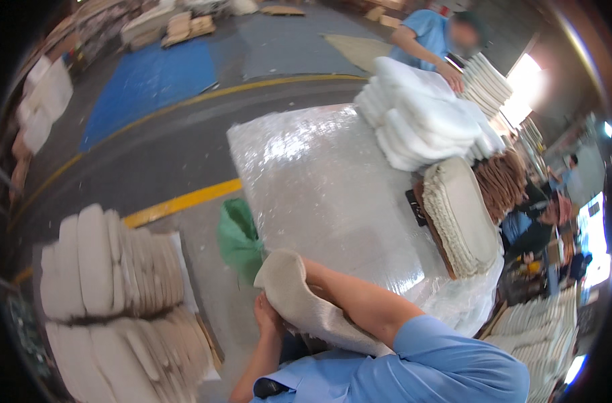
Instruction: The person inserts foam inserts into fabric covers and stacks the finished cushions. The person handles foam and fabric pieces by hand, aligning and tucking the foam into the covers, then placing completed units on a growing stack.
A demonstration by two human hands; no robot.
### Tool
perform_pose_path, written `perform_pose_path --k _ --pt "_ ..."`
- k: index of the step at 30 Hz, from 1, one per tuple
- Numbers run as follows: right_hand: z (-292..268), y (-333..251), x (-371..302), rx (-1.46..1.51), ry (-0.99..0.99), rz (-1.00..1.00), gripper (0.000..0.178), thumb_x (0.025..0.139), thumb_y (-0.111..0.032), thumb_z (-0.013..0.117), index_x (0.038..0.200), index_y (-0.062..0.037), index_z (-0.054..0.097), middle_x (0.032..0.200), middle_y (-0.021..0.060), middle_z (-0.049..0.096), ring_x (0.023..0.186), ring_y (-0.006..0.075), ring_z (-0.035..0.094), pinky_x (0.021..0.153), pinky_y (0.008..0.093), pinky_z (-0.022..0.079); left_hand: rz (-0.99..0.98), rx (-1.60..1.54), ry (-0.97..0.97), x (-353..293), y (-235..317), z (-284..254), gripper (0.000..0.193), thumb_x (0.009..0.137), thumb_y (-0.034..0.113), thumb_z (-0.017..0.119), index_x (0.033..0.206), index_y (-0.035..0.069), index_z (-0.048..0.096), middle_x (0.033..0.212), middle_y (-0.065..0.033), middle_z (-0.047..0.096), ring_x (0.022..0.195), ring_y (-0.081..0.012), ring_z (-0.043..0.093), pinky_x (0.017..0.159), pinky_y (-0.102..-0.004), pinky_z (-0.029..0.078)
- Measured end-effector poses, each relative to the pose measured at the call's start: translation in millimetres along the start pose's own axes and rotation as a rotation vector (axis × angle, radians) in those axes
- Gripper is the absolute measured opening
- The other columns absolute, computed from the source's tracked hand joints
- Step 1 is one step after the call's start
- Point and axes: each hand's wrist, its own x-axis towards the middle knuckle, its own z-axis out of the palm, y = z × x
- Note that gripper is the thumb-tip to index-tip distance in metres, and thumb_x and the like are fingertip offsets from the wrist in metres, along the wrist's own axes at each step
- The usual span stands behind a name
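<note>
A thick beige fabric pad (289,285) is bent into a curve in front of my body, its far end raised. My left hand (266,314) is closed on the pad's left edge. Across the pad from the right reaches my right forearm (370,302). The right hand lies behind the raised, curled part, so its fingers are hidden. Just beyond the pad is a table (319,195) covered in shiny clear plastic film. A crumpled green bag (237,232) hangs at the table's near left corner.
Stacked beige pads (94,262) stand at the left. On the table's right side are plastic-wrapped white pads (420,114), a stack of cream pads (460,215) and folded brown pieces (501,185). A co-worker (427,40) in blue touches the white pile. Blue sheeting (151,80) covers floor beyond.
</note>
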Motion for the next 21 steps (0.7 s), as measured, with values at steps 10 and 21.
perform_pose_path --k 10,21 --pt "-15.6 -23.5 -12.6 -0.859 0.094 0.127 0.043 0.1 -0.04 0.063 0.113 -0.0016 0.076 0.114 0.0244 0.075 0.106 0.0432 0.07 0.09 0.0465 0.055 0.346 0.509 -0.462 20.0 48.4 -11.1 0.046 0.099 0.003 0.065 0.145 0.006 0.057 0.138 -0.0074 0.067 0.122 -0.0217 0.064 0.104 -0.0367 0.05" --pt "-45.9 -99.4 -355.4 -0.243 0.101 0.245 0.069 0.1 -0.053 0.071 0.153 -0.0115 0.055 0.141 0.0153 0.062 0.127 0.0252 0.06 0.11 0.0419 0.045 0.605 1.632 -0.956 54.6 91.5 8.6 0.052 0.101 0.011 0.07 0.151 0.009 0.056 0.151 -0.0093 0.06 0.135 -0.0254 0.058 0.117 -0.043 0.044"
